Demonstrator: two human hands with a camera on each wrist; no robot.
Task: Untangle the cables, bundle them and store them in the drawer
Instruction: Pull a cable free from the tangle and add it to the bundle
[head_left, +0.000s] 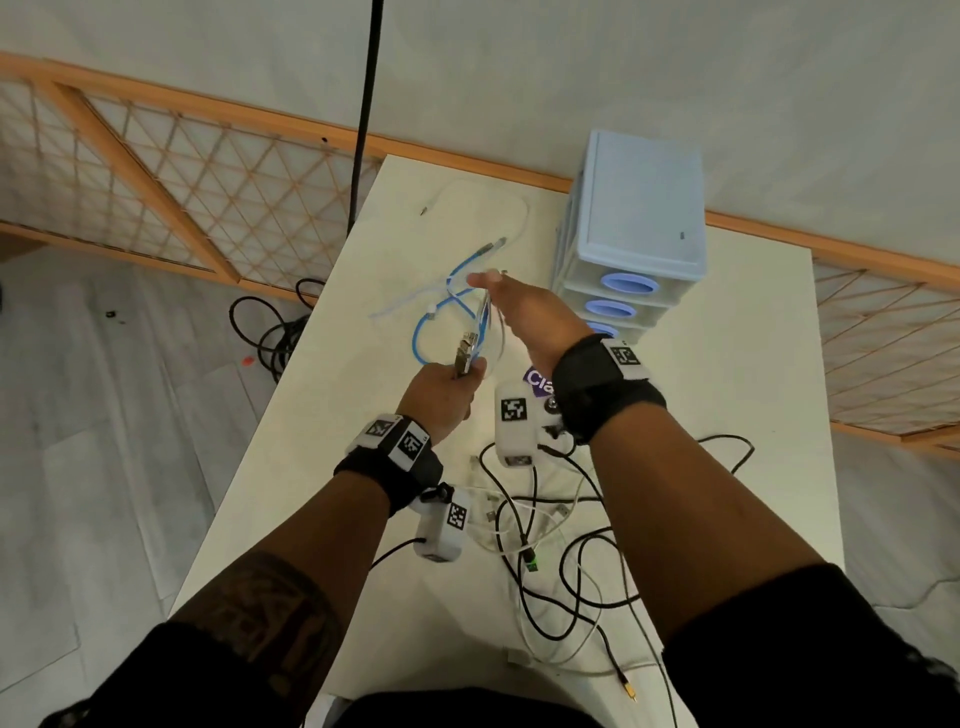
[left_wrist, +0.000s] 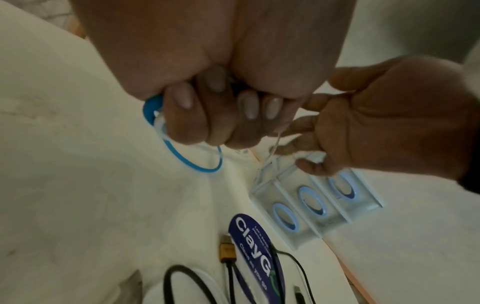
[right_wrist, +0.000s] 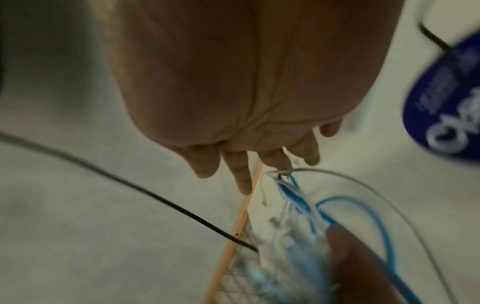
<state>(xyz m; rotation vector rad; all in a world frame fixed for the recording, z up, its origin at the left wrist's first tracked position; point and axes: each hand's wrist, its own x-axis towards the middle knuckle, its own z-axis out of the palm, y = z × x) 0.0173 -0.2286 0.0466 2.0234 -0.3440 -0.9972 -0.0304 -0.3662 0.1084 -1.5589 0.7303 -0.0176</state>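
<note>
**Blue and white cables held up between both hands, over the middle of the counter**

The left hand (head_left: 441, 395) is clenched around one end of a small bundle of blue and white cables (head_left: 480, 327); its grip covers the plugs, which stick out above the fist. In the left wrist view the fingers (left_wrist: 207, 115) curl tight, with a blue loop (left_wrist: 205, 164) hanging below them.

The right hand (head_left: 524, 312) is released: fingers straight and spread, with the bundle's far end hooked over one fingertip (right_wrist: 281, 166). The strands run taut between the two hands.

More blue cable (head_left: 457, 270) lies on the counter (head_left: 727, 415) toward its far edge, beside a thin white cable (head_left: 498, 208).

The drawer unit (head_left: 639, 228) stands at the far right corner, all three drawers closed.

A tangle of black and white cables (head_left: 550, 545) lies near the counter's near edge. A purple label (head_left: 537, 382) lies flat between the tangle and the drawer unit.
</note>
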